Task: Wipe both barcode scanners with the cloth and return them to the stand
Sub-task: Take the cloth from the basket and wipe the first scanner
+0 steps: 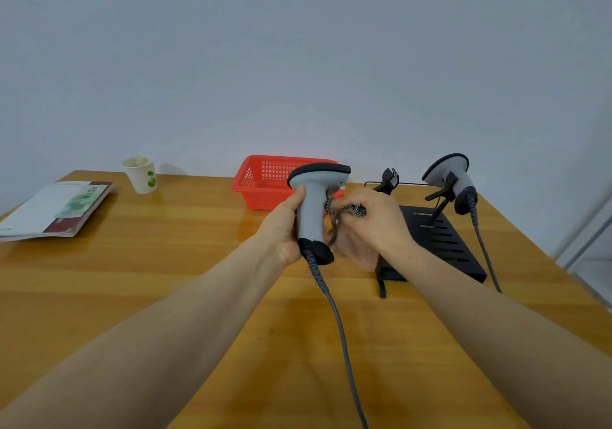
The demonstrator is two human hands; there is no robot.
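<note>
My left hand (284, 229) grips the handle of a grey barcode scanner (313, 203) with a black rim, holding it upright above the table. My right hand (371, 226) presses a small dark patterned cloth (357, 210) against the scanner's trigger side. The scanner's grey cable (341, 329) trails down toward me. A second grey scanner (450, 176) rests in the right holder of the black stand (440, 239). The stand's left holder (389, 180) is empty.
A red plastic basket (261, 180) sits behind the held scanner. A paper cup (140, 175) and a booklet (56, 208) lie at the far left of the wooden table (165, 263). The second scanner's cable (486, 256) runs down the stand's right side.
</note>
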